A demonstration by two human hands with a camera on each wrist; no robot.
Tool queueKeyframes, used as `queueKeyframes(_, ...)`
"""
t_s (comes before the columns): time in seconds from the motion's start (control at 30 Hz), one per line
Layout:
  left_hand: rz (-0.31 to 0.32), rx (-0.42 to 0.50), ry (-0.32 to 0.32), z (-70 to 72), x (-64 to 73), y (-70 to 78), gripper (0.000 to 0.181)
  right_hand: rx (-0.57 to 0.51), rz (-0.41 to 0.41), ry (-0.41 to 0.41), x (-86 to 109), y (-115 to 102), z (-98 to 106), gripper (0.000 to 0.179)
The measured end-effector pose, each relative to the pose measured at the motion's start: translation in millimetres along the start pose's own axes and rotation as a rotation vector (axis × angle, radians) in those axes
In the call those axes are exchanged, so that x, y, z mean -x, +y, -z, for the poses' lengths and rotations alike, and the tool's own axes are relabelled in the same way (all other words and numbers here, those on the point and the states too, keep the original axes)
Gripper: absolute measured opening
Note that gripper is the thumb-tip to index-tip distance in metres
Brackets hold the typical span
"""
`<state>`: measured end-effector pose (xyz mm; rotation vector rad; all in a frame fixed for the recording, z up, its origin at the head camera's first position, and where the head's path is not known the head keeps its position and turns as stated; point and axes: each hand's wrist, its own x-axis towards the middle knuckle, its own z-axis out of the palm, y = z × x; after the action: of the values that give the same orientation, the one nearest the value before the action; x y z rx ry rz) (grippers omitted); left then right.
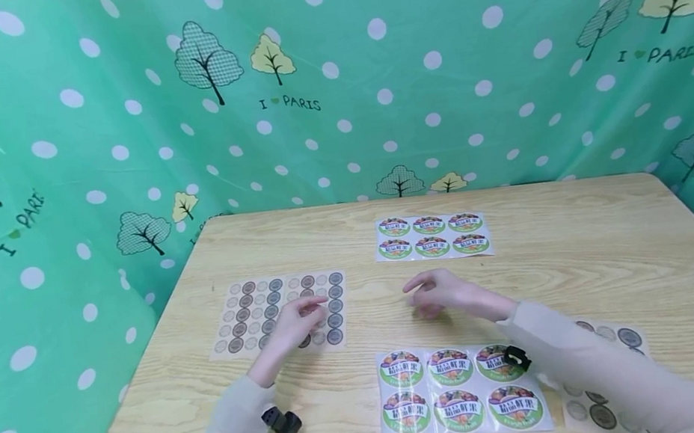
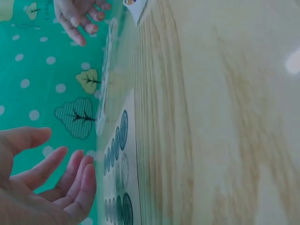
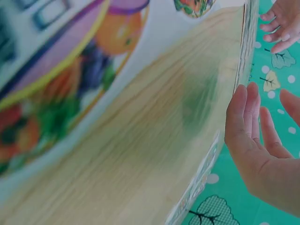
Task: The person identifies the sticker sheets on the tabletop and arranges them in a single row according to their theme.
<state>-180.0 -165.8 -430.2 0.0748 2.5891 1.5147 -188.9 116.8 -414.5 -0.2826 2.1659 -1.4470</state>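
Observation:
My left hand (image 1: 298, 320) hangs over the right part of a sheet of round grey and brown stickers (image 1: 245, 316), its fingers loosely bent and holding nothing. Above bare wood between the sheets is my right hand (image 1: 437, 291), also loosely bent around nothing. Nearer to me lies a sheet of round fruit-label stickers (image 1: 454, 389), six in two rows, with the right sleeve overlapping its right edge. In the left wrist view, the left hand (image 2: 51, 183) shows spread, relaxed fingers; in the right wrist view, the right hand (image 3: 262, 140) looks much the same.
Farther back lies another sheet of fruit labels (image 1: 432, 236). A second sheet of round grey stickers (image 1: 602, 417) lies at front right, partly hidden under the right forearm. The wooden table (image 1: 597, 245) meets a green dotted curtain (image 1: 328, 98) at the back and sides.

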Motion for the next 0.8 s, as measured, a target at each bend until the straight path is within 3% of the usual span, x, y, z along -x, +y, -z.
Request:
queueKeyframes(0.37,-0.029,-0.020,-0.034,-20.3,-8.5,14.3,0.027,0.021,-0.008,0.027,19.5,7.9,21.2,0.038)
queueKeyframes(0.8,-0.075,-0.002,-0.134,-42.4,-15.6,33.4,0.028,0.036,0.012,0.058,39.9,22.0,43.3,0.038)
